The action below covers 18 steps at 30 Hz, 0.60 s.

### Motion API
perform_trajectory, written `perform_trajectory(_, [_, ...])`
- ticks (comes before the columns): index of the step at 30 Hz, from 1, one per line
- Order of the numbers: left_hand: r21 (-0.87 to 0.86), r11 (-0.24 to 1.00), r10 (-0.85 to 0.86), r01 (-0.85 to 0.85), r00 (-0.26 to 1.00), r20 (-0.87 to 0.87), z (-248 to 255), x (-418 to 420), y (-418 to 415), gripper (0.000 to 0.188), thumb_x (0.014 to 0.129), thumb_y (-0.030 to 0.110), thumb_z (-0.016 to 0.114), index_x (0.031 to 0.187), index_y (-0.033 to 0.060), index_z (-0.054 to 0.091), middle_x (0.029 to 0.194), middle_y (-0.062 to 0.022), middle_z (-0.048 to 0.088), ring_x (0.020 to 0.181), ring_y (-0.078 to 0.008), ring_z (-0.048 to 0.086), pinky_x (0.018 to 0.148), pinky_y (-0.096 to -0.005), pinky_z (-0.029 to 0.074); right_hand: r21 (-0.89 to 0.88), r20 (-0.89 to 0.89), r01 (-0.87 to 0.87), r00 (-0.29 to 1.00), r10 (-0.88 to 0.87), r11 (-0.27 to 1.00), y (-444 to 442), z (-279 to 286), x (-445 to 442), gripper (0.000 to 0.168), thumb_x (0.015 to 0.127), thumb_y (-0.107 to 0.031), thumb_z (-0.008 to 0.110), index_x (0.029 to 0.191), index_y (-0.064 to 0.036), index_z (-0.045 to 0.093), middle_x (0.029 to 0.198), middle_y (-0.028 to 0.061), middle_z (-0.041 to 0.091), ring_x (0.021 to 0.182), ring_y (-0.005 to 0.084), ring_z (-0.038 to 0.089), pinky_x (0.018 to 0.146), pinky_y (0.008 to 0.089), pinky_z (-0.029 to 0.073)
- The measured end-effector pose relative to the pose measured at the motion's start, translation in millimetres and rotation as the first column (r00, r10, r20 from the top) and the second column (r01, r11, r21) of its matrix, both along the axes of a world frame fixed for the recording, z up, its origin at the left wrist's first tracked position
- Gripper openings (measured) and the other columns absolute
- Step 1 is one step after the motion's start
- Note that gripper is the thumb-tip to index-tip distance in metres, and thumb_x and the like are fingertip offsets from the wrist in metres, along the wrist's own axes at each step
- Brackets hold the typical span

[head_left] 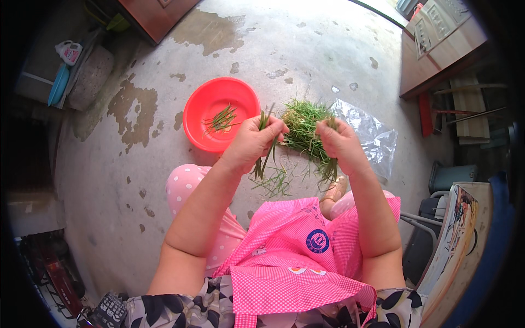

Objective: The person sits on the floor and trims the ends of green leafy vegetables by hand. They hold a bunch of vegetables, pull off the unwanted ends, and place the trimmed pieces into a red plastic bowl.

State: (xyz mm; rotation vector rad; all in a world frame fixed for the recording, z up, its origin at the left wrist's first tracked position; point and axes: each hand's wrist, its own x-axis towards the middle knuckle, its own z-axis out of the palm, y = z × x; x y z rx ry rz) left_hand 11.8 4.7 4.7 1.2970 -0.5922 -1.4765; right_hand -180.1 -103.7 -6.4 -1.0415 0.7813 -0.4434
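Observation:
My left hand is closed around a small bunch of long green leaves, probably chives, whose ends stick out above and below the fist. In my right hand is another bunch of the same leaves, hanging down from the fingers. Between and beyond the hands, a large heap of green leaves lies on the concrete floor. A red plastic basin stands left of the heap, with a few leaves inside it. Loose trimmings are scattered on the floor below my left hand.
A clear plastic bag lies flat right of the heap. Wooden cabinets stand at the upper right. A folding chair is close on my right. At the left are a stone block, a blue basin and a white jug.

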Motion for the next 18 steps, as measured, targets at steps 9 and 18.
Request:
perform_trajectory(9, [-0.229,0.888,0.394,-0.399,0.916,-0.072,-11,3,-8,0.012,0.093,0.022,0.05,0.09,0.011,0.045,0.062,0.0025,0.047,0.048,-0.0051,0.041,0.043,-0.0188,0.033,0.445,0.464,-0.077,0.872,-0.156,0.892,-1,-4,-2,0.044,0.079,-0.004,0.048,0.123,-0.002,0.038,0.091,0.0062,0.045,0.081,0.0145,0.046,0.07,0.0272,0.042])
perform_trajectory(18, [-0.249,0.967,0.089,-0.047,0.983,0.162,-13,-33,-9,0.014,0.081,0.013,0.066,0.084,0.005,0.056,0.061,0.0069,0.047,0.052,0.0003,0.039,0.045,-0.0159,0.031,0.552,0.56,-0.179,0.803,-0.204,0.814,13,-9,13,0.03,0.09,-0.021,0.041,0.116,-0.006,0.043,0.094,0.0067,0.052,0.09,0.02,0.051,0.082,0.0355,0.042])
